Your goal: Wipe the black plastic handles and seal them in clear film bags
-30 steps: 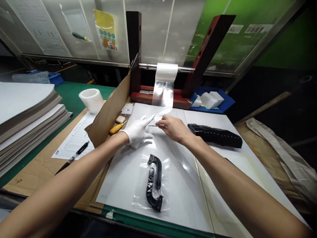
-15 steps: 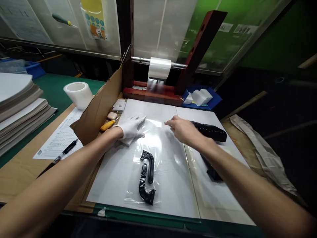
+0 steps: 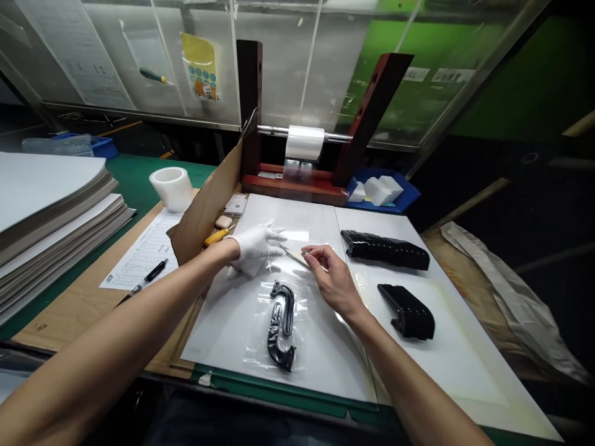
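Observation:
My left hand (image 3: 260, 241), in a white glove, lies with fingers apart over the clear film and a white pad (image 3: 251, 266). Close by on its right, my bare right hand (image 3: 328, 272) pinches a thin pale pointed strip (image 3: 297, 255); its exact kind is unclear. The strip points toward the gloved fingertips. Nearer me, two hooked black plastic parts (image 3: 282, 325) lie in a clear plastic bag (image 3: 255, 353) on the white board (image 3: 218, 337).
A film roll (image 3: 304, 142) hangs on a rod in a red stand. Rows of black parts (image 3: 385, 249) and a smaller black group (image 3: 409, 313) lie at right. Left are a cardboard flap (image 3: 204, 204), yellow-handled tool (image 3: 218, 236), tape roll (image 3: 171, 189), pen and paper stack.
My right hand has come nearer to me and slightly left, and the pale strip now shows in its fingers. My left hand stays over the film. The camera view has shifted.

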A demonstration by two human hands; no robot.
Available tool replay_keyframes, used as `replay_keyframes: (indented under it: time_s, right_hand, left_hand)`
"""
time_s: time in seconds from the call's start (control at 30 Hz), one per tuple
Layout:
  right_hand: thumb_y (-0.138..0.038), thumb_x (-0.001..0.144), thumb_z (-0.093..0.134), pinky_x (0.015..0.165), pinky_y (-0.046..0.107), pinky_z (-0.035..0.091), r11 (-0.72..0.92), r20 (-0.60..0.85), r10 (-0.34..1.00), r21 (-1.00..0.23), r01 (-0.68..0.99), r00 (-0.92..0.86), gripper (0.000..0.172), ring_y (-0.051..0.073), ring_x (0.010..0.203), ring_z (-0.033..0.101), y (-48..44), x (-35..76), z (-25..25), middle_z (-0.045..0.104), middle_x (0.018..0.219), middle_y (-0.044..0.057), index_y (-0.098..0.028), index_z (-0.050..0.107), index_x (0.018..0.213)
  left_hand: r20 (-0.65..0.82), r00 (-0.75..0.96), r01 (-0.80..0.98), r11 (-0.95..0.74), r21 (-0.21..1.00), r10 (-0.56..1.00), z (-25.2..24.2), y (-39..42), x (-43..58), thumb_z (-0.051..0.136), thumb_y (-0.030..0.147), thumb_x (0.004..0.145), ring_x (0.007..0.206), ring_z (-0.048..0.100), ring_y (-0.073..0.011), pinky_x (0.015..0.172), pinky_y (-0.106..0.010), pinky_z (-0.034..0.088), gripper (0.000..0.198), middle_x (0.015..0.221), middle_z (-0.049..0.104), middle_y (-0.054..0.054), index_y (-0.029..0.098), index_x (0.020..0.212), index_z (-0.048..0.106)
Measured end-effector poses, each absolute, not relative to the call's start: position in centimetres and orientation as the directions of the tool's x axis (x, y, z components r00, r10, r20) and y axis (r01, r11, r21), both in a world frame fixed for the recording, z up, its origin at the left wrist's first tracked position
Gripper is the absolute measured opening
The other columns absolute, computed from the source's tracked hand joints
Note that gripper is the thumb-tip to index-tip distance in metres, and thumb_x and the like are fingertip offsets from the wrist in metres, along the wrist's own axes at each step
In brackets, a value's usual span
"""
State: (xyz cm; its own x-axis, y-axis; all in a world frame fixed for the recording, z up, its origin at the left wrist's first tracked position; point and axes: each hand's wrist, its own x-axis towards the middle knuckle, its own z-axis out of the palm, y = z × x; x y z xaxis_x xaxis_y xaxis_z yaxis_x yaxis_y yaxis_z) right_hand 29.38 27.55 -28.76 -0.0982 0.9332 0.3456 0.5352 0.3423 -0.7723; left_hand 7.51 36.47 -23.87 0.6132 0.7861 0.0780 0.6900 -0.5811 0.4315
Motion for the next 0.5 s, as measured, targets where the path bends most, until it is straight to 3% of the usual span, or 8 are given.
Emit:
replay_keyframes:
  time_s: [0.07,0.17,0.3,0.43,0.5]
  right_hand:
    - [-0.037,0.105,0.041,0.098,0.036,0.055,0.351,0.356,0.931,-0.813,0.464,-0.08,0.017,0.017,0.112,0.066,25.5,29.1,-28.6,0.066,0.122,0.009,-0.024,0.046,0.116]
    - [-0.028,0.103,0.048,0.102,0.037,0.054,0.382,0.368,0.922,-0.818,0.429,-0.119,0.034,0.016,0.113,0.065,21.7,28.6,-28.3,0.067,0.117,0.006,-0.027,0.038,0.136]
    - [-0.015,0.096,0.053,0.09,0.035,0.057,0.516,0.41,0.855,-0.733,0.442,-0.318,0.021,0.019,0.107,0.064,17.3,28.6,-29.2,0.067,0.109,0.004,-0.028,0.063,0.11]
    - [-0.007,0.093,0.048,0.081,0.037,0.056,0.59,0.447,0.807,-0.638,0.495,-0.386,0.027,0.021,0.098,0.064,15.0,28.8,-30.2,0.069,0.101,0.005,-0.024,0.068,0.098]
    - [-0.005,0.093,0.046,0.08,0.04,0.055,0.563,0.456,0.825,-0.607,0.56,-0.334,0.027,0.021,0.089,0.064,15.0,28.7,-30.3,0.069,0.09,0.005,-0.021,0.067,0.089]
  left_hand:
    - [0.034,0.678,0.63,-0.605,0.486,0.734,-23.2,34.5,7.1,0.062,0.041,0.096,0.117,0.064,-0.0249,0.101,-0.046,0.053,0.032,0.132,0.066,-0.008,0.02,0.119,0.068]
    - [0.037,0.71,0.581,-0.614,0.535,0.704,-23.4,30.2,6.3,0.052,0.041,0.101,0.118,0.065,-0.0212,0.102,-0.039,0.054,0.03,0.13,0.07,-0.004,0.025,0.118,0.071]
    - [0.134,0.753,0.5,-0.693,0.52,0.644,-25.3,23.7,5.3,0.044,0.025,0.103,0.119,0.063,-0.0205,0.106,-0.04,0.05,0.031,0.127,0.071,-0.005,0.026,0.117,0.072]
    - [0.211,0.743,0.5,-0.736,0.456,0.635,-27.0,18.8,4.1,0.047,0.019,0.101,0.11,0.065,-0.0214,0.098,-0.038,0.053,0.028,0.121,0.071,-0.009,0.021,0.12,0.068]
    - [0.203,0.687,0.574,-0.692,0.437,0.698,-27.0,17.5,3.8,0.048,0.025,0.102,0.092,0.07,-0.0202,0.086,-0.035,0.057,0.025,0.101,0.075,-0.007,0.021,0.107,0.072]
